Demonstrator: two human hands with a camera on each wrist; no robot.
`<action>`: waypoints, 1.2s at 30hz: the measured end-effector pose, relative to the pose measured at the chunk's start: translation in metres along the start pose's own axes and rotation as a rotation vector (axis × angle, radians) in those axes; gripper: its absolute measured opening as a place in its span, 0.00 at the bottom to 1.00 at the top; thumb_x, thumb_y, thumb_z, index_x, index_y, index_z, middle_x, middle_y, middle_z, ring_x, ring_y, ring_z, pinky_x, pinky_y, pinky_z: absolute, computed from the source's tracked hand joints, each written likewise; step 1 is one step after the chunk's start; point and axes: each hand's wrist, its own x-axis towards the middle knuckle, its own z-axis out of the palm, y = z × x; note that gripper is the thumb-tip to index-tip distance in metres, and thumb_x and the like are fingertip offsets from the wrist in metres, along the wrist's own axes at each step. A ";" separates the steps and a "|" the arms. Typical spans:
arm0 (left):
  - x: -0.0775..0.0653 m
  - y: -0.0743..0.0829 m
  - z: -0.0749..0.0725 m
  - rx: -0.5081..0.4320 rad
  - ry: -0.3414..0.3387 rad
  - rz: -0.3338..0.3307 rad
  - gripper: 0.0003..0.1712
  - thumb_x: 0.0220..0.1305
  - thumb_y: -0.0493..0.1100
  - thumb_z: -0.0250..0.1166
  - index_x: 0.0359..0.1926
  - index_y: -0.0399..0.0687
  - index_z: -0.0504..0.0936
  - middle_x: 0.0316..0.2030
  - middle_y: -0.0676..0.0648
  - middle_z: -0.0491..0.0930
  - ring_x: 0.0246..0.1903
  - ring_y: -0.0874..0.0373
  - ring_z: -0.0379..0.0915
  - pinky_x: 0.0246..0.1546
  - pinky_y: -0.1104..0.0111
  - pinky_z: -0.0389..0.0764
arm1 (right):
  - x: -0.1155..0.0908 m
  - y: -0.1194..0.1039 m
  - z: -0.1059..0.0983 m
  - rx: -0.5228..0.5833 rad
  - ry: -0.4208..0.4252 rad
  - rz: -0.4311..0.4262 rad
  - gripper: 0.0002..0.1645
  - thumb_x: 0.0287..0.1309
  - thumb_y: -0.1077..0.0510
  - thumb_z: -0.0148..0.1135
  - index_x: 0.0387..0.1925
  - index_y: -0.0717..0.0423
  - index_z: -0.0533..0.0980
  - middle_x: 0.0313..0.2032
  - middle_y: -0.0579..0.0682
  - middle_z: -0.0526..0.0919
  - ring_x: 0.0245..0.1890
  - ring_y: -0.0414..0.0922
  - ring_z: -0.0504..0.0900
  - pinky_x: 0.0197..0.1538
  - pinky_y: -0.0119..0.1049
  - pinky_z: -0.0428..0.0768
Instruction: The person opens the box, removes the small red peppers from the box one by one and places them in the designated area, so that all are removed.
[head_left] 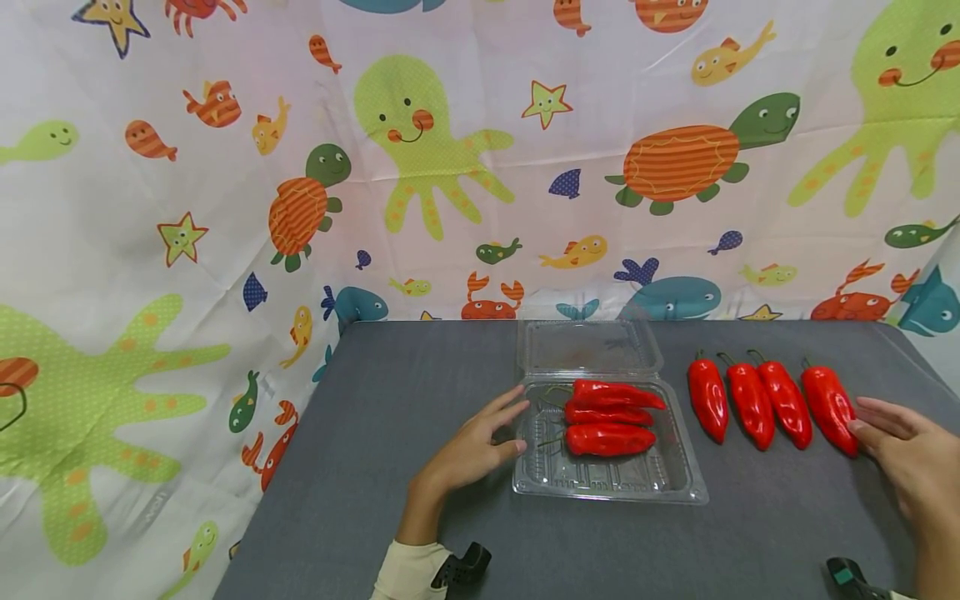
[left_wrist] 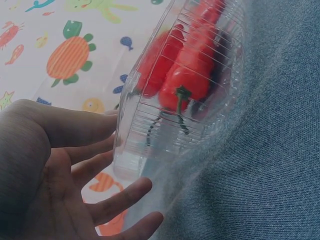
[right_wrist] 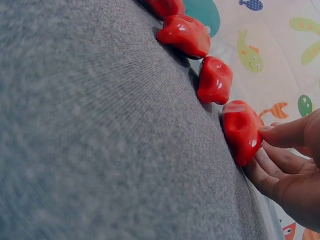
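Evidently the right hand (head_left: 907, 454) was at the outermost red pepper (head_left: 828, 408), its thumb and fingertips against the pepper's right flank near the pointed end, touching it without being wrapped round it. That pepper lay on the grey table (head_left: 345, 433) just left of those fingers, its stem (head_left: 807, 362) pointing away from the hand. Three more peppers (head_left: 752, 408) stood in a row farther to the right hand's left, tips likewise toward the person. The left hand (head_left: 476, 446) was unclenched and held nothing, its fingers spread at the near-left wall of a clear plastic container (head_left: 600, 479); three peppers inside (head_left: 611, 415) lay to that hand's right, stems toward it, and the hinged lid (head_left: 588, 346) lay folded back beyond the fingertips. The pepper looked light, probably hollow and fairly firm, with a glossy, dented skin that could have been a little slippery. A gentle hold across its thick middle, thumb on one flank and fingers on the other, seemed surest; the narrow tip offered less to grip, and the thin stem might have bent or snapped. The container's walls seemed thin enough to flex under light pressure.
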 end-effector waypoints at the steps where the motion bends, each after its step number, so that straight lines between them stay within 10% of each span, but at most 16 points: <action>1: 0.000 0.000 0.000 0.000 0.001 -0.001 0.37 0.74 0.42 0.64 0.80 0.45 0.66 0.84 0.53 0.53 0.83 0.50 0.49 0.77 0.40 0.59 | 0.000 0.001 0.000 -0.006 0.000 0.002 0.31 0.77 0.58 0.60 0.76 0.54 0.69 0.61 0.47 0.82 0.37 0.23 0.71 0.30 0.15 0.77; 4: 0.000 -0.001 0.000 -0.002 0.004 -0.001 0.37 0.74 0.42 0.64 0.80 0.45 0.66 0.84 0.53 0.53 0.83 0.49 0.49 0.78 0.39 0.57 | 0.000 0.003 0.000 -0.003 -0.004 -0.001 0.32 0.77 0.56 0.60 0.78 0.52 0.68 0.63 0.46 0.81 0.39 0.23 0.70 0.30 0.15 0.76; 9: 0.000 0.000 0.000 -0.007 0.006 0.001 0.37 0.74 0.42 0.65 0.80 0.44 0.66 0.84 0.52 0.54 0.83 0.49 0.48 0.78 0.39 0.57 | -0.001 0.004 -0.001 0.164 -0.017 -0.036 0.24 0.75 0.61 0.61 0.67 0.41 0.74 0.39 0.18 0.77 0.32 0.16 0.73 0.29 0.16 0.78; 16: 0.000 0.000 0.000 -0.007 0.007 -0.002 0.37 0.74 0.41 0.65 0.80 0.44 0.66 0.84 0.52 0.54 0.83 0.49 0.48 0.78 0.39 0.57 | -0.005 -0.008 -0.007 0.131 -0.003 -0.004 0.29 0.77 0.61 0.57 0.73 0.39 0.70 0.31 0.16 0.67 0.26 0.15 0.72 0.26 0.18 0.78; 27: 0.001 0.002 -0.001 0.005 0.003 -0.011 0.37 0.74 0.42 0.65 0.80 0.46 0.66 0.84 0.53 0.53 0.83 0.49 0.48 0.78 0.39 0.57 | -0.023 -0.034 -0.006 0.041 0.077 -0.067 0.31 0.79 0.53 0.56 0.79 0.48 0.67 0.45 0.20 0.71 0.34 0.18 0.68 0.34 0.11 0.72; 36: 0.001 0.002 -0.001 0.003 0.000 -0.011 0.37 0.74 0.41 0.65 0.80 0.46 0.67 0.84 0.53 0.54 0.82 0.49 0.51 0.78 0.40 0.57 | -0.041 -0.059 0.002 -0.006 0.091 -0.169 0.34 0.78 0.46 0.55 0.80 0.43 0.66 0.77 0.45 0.70 0.46 0.18 0.66 0.68 0.26 0.70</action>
